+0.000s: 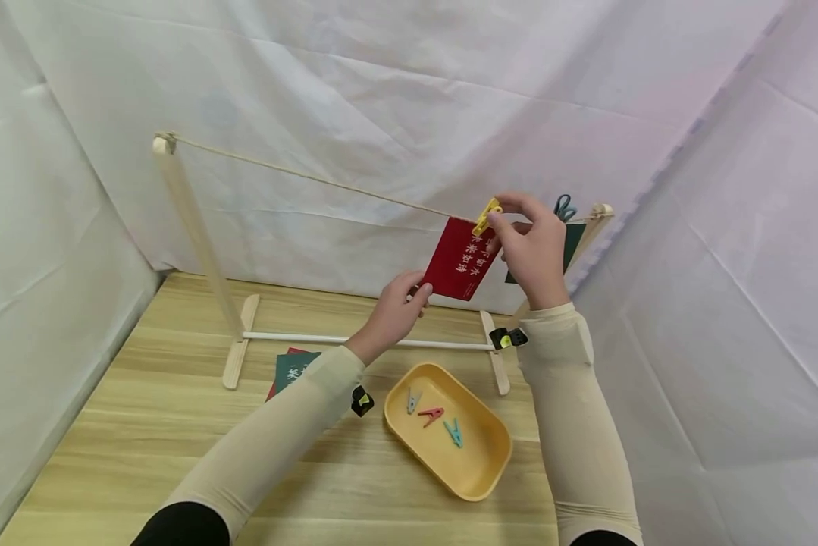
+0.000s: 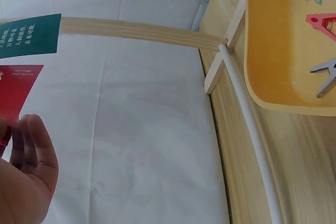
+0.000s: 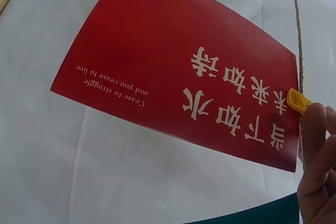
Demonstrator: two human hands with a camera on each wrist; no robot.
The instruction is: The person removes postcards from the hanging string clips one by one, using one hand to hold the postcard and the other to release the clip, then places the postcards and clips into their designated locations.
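Note:
A red card (image 1: 458,262) with white Chinese characters hangs at the twine line (image 1: 299,174). My left hand (image 1: 396,307) pinches its lower left corner between thumb and fingers. At the card's top edge, my right hand (image 1: 533,241) pinches a yellow clothespin (image 1: 485,218), whose tip overlaps the card beside the twine in the right wrist view. To the right, a green card (image 1: 574,246) hangs from a dark teal clothespin (image 1: 564,208), partly hidden behind my right hand. In the left wrist view the red card (image 2: 16,93) shows below the green card (image 2: 31,38).
Wooden posts (image 1: 200,235) hold up the twine, joined low down by a white rod (image 1: 313,338). A yellow tray (image 1: 477,478) on the table holds a grey clothespin (image 1: 412,400), a red one and a turquoise one. More cards (image 1: 289,368) lie by my left forearm.

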